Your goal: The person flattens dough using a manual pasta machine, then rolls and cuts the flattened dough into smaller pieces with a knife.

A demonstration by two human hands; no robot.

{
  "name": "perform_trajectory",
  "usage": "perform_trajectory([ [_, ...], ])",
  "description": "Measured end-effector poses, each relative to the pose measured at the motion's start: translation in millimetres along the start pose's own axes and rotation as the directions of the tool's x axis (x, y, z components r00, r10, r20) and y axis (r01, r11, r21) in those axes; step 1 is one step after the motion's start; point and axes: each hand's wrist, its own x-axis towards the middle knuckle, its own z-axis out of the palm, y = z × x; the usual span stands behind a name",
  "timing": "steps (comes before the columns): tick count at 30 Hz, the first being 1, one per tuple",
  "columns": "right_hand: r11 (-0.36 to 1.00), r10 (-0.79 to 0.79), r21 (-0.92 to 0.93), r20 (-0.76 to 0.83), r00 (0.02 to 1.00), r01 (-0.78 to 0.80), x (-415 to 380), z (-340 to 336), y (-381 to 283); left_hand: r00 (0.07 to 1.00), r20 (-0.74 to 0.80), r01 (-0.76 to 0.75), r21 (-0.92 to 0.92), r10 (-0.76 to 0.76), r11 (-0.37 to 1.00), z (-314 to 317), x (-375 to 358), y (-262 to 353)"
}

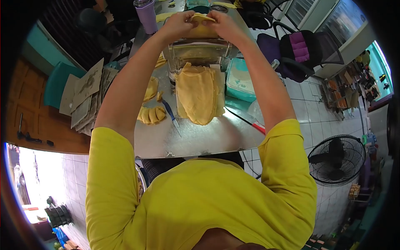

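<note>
Left hand point(180, 24): clamped on dough sheet point(201, 30) atop pasta roller point(200, 52)
Right hand point(223, 24): gripping same sheet
Table point(200, 137) far edge: roller

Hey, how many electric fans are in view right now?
1. A black floor fan stands on the tiled floor, right of the metal table. Others may be hidden beyond the blurred edges.
</note>
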Motion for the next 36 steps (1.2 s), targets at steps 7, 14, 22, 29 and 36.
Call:
perform_trajectory([
  [7,0.984,-0.098,-0.147,0.039,0.994,0.103,-3,16,11,0.989,0.035,-0.144,0.02,0.143,0.989,12,1,-21],
  [14,0.981,-0.082,-0.161,0.155,0.985,0.107,2,10,10,0.979,0.201,-0.032,0.039,0.024,0.999,0,-6,6],
  [22,0.96,-0.026,-0.272,0.176,0.984,0.074,0,14,4,0.99,0.004,-0.14,0.053,0.14,0.989,12,1,-16],
  [29,0.895,0.01,-0.444,0.109,0.994,0.04,-4,23,-9,0.988,-0.105,-0.11,-0.003,0.109,0.994,19,-12,-17],
  [36,0.902,-0.096,-0.422,0.007,0.995,0.09,-10,28,-10,0.573,-0.641,-0.294,0.421,0.511,0.858,49,-62,14],
])
